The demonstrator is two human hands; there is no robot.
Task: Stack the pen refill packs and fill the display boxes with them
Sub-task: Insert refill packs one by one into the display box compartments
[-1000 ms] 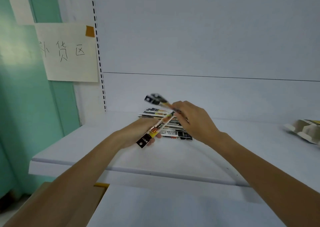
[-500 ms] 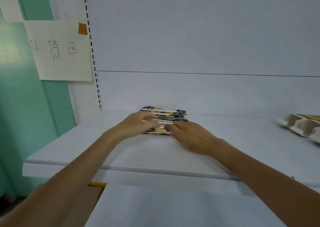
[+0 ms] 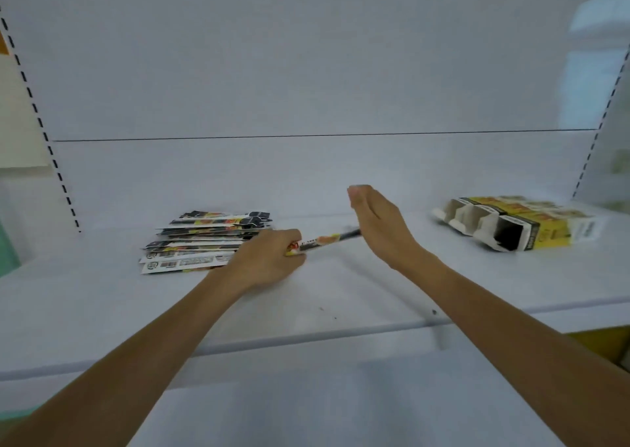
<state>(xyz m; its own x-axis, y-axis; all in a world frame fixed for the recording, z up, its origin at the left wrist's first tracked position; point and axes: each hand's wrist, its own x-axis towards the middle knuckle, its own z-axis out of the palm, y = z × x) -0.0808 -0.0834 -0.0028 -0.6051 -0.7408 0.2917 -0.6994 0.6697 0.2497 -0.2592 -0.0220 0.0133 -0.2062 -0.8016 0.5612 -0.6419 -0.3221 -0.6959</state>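
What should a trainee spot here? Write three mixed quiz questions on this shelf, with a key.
1. True or false: the display boxes lie to the left of the stack of packs.
2. Which one grips the single pack? A: the left hand. B: the right hand. C: neither.
3. Fill the gap: the right hand's fingers are ____ (straight or curled).

Key: 1 false, the boxes lie to the stack's right. 2 A. 3 straight.
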